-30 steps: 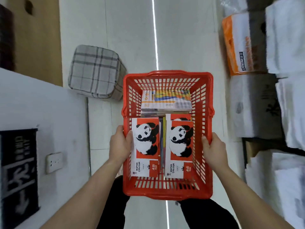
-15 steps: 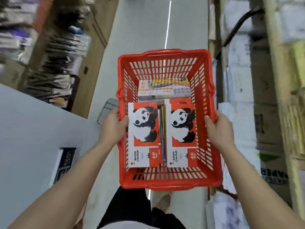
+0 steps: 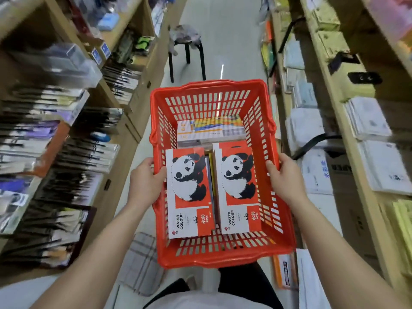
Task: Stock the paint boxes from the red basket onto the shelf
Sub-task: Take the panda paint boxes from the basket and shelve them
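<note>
A folded plaid cloth lies on the floor low at the left, just beside the person's legs. Above it, the red basket is held out over the aisle by both sides. The left hand is clenched on the basket's left rim, thumb hooked over the edge, and the right hand grips the right rim the same way. Inside, two panda paint boxes marked "WATER COLOUR" lie flat side by side: the left panda box touches the left wall by the thumb, the right panda box sits just beside it, with thin items standing on edge between them. Beyond these, against the far wall, a white paint box lies crosswise. Wooden shelves flank the aisle: the left shelf carries blurred packets, the right shelf carries stacks of white paper pads. Farther down the aisle stands a black stool with something bundled on top.
</note>
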A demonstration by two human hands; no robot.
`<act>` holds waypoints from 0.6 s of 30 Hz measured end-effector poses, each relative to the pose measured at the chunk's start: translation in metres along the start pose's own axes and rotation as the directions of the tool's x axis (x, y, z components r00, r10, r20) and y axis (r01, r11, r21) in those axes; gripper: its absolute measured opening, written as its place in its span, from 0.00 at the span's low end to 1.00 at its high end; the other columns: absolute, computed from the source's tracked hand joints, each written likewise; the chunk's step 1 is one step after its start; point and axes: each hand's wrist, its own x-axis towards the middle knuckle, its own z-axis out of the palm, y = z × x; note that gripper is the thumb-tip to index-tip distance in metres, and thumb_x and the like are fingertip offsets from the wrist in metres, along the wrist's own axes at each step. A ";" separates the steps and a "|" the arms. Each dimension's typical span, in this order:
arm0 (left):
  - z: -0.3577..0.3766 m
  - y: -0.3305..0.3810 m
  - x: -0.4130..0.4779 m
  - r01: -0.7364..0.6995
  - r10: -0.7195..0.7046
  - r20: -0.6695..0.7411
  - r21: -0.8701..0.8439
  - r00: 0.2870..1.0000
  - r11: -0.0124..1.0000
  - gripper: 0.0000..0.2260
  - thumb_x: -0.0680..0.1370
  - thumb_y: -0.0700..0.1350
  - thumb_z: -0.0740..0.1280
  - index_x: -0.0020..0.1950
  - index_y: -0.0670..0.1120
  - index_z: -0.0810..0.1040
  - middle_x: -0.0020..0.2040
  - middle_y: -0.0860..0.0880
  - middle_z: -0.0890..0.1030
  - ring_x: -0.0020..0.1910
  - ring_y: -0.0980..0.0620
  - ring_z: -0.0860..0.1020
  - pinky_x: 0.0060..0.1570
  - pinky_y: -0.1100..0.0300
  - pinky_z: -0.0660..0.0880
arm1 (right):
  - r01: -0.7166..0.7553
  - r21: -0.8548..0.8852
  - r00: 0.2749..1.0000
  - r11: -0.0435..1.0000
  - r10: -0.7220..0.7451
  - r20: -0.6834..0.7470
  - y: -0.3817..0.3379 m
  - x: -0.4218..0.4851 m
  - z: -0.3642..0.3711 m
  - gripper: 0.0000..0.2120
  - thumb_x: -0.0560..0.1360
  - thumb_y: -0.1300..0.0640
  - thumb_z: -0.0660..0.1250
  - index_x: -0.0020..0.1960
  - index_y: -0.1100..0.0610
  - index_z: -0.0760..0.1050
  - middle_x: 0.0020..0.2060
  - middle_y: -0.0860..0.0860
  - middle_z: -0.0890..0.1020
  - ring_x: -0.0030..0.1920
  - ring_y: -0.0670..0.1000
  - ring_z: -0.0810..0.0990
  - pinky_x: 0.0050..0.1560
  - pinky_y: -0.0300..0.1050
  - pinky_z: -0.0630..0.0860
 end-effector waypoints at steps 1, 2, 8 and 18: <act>0.008 0.011 0.031 0.005 -0.005 -0.009 -0.001 1.000 1.000 0.04 0.78 0.47 0.70 0.48 0.56 0.78 0.39 0.58 0.86 0.36 0.56 0.86 0.39 0.52 0.84 | 0.005 0.020 1.000 1.000 -0.006 0.007 -0.006 0.035 0.002 0.13 0.84 0.55 0.64 0.65 0.57 0.78 0.52 0.52 0.87 0.46 0.51 0.84 0.43 0.42 0.75; 0.016 0.022 0.062 0.009 -0.009 -0.022 -0.009 1.000 1.000 0.06 0.79 0.46 0.70 0.46 0.57 0.78 0.36 0.60 0.86 0.34 0.59 0.85 0.35 0.58 0.83 | 0.010 0.033 1.000 0.999 -0.011 0.016 -0.010 0.069 0.004 0.13 0.84 0.54 0.63 0.65 0.57 0.78 0.52 0.52 0.87 0.46 0.51 0.85 0.45 0.43 0.76; 0.065 0.101 0.230 0.034 -0.032 -0.145 0.014 0.989 0.999 0.06 0.79 0.41 0.70 0.53 0.51 0.79 0.36 0.65 0.79 0.30 0.71 0.80 0.26 0.74 0.70 | 0.089 0.073 0.992 0.993 -0.095 0.080 -0.054 0.285 0.012 0.13 0.84 0.55 0.64 0.65 0.59 0.78 0.55 0.55 0.87 0.51 0.57 0.87 0.55 0.56 0.83; 0.104 0.199 0.513 0.113 -0.112 -0.196 -0.010 0.974 0.994 0.05 0.79 0.42 0.70 0.55 0.46 0.82 0.36 0.53 0.85 0.32 0.52 0.84 0.32 0.57 0.79 | 0.134 -0.001 0.983 0.991 -0.133 0.124 -0.152 0.603 0.041 0.13 0.84 0.54 0.64 0.64 0.58 0.79 0.54 0.57 0.87 0.52 0.60 0.86 0.56 0.60 0.82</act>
